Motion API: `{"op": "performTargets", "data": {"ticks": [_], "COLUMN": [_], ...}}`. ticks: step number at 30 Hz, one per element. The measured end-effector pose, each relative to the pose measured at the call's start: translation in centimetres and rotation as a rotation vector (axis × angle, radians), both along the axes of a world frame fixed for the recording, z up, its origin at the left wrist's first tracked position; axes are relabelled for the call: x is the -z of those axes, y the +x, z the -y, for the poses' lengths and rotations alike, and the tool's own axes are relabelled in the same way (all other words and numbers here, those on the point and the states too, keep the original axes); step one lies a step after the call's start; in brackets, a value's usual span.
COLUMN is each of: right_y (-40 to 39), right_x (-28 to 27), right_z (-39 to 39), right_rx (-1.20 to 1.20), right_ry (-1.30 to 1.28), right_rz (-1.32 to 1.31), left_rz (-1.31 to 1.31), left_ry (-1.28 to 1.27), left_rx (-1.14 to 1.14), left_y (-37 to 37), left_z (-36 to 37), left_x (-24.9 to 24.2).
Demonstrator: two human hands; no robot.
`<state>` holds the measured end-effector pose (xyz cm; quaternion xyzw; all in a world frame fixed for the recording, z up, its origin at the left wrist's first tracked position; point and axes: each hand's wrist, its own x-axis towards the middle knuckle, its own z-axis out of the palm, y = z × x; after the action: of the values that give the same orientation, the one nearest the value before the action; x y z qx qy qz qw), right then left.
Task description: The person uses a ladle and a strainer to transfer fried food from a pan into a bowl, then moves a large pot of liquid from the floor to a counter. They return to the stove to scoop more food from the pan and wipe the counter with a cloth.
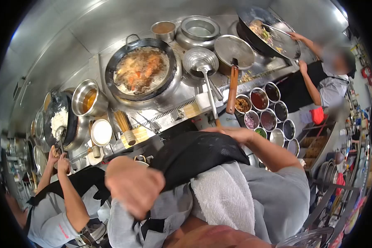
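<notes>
My left hand [134,186] is raised close to the camera, in front of my chest at lower left. It is blurred, and its fingers cannot be made out. At my waist, my right hand [233,133] is closed around the wooden handle end of a perforated skimmer [200,61]. The skimmer's metal bowl rests over a pot beside the stove. Ahead of me, a black wok [109,78] holds bubbling oil with orange-brown pieces of food [140,72] frying in it.
Sauce and topping tins [259,99] stand at right. A steel pot of yellow liquid [89,99], a white bowl [101,132] and bundled sticks [122,122] sit at left. A person at left stirs rice [59,120]; another at right works a wok [262,35]. A cleaver-like wooden handle [232,89] juts out.
</notes>
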<state>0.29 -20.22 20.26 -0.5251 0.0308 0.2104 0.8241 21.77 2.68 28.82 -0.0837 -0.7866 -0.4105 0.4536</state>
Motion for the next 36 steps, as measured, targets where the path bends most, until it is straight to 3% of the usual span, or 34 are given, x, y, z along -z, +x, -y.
{"op": "performTargets", "data": {"ticks": [3,7,14,16,19,21,23,25,27,28,29,31,33,35,36], "right_y": [3.9,5.0,-4.6,-5.9,-5.6,-4.6,-4.4,-4.7,-6.7,-7.7,-9.2,-11.4,-12.7,-14.5,-14.9], "right_x": [-0.6,-3.5,2.4,3.9,4.0,2.8,3.2,2.6,6.0,6.6,8.2,9.0,8.8,10.3,10.8], "right_z": [-1.3,-2.0,6.5,8.1,9.4,9.1,8.8,7.8,6.7,5.7,5.1,4.7,4.1,3.2,2.7], "right_rx": [-0.145,-0.242,0.33,0.49,0.341,0.319,0.311,0.049,-0.239,-0.379,-0.435,-0.501,-0.577,-0.617,-0.651], "right_ry": [-0.044,-0.172,-0.777,-0.658,-0.869,-0.856,-0.899,-0.961,-0.808,-0.764,-0.666,-0.567,-0.468,-0.495,-0.527], "right_rz": [0.335,0.309,-0.058,-0.207,-0.183,-0.121,-0.038,0.027,-0.097,-0.157,-0.134,-0.107,-0.48,-0.424,-0.371], "left_rz": [0.084,-0.008,-0.108,-0.157,-0.203,-0.225,-0.237,-0.24,-0.244,-0.141,-0.034,0.015,0.098,-0.016,-0.012], "left_ry": [-0.076,-0.087,-0.136,-0.106,-0.075,-0.073,-0.067,-0.065,-0.061,0.086,0.231,0.229,0.24,0.539,0.536], "left_rx": [0.204,0.179,-0.056,-0.121,-0.154,-0.164,-0.177,-0.19,-0.188,-0.402,-0.619,-0.627,-0.653,-0.802,-0.803], "left_y": [-0.7,-1.2,-1.7,-2.5,-2.7,-2.2,-0.4,0.4,0.4,0.4,0.5,0.9,1.8,0.2,-1.1], "left_z": [0.2,1.3,-3.6,-5.2,-5.5,-4.8,1.6,-1.8,-1.4,-1.1,-0.8,0.5,1.5,0.9,0.5], "left_x": [-3.7,-3.2,-2.2,-2.0,-1.8,-1.5,-0.3,-0.2,0.0,0.4,0.8,2.4,4.9,7.3,7.6]}}
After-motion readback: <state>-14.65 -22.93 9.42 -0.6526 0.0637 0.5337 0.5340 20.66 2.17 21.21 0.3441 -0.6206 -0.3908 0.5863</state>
